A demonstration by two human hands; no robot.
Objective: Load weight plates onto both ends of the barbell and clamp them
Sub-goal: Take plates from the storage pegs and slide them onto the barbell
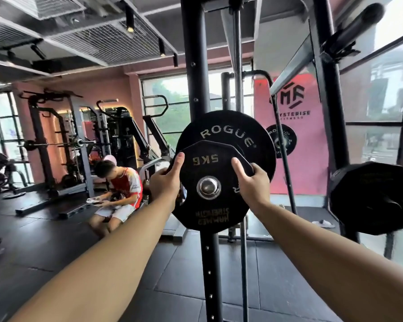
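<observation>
Two hands grip the 5 kg plate (209,212): your left hand (166,180) at its ten o'clock edge, your right hand (251,182) at two o'clock. The plate sits on the barbell sleeve (208,187), in front of the Rogue plate (228,129). Unclamped, it may slide off, and pushing it home could pinch either hand between the plates.

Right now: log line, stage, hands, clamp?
stage: 5KG plate on bar end, Rogue plate behind | left hand: grips left edge | right hand: grips right edge | clamp: none visible
</observation>
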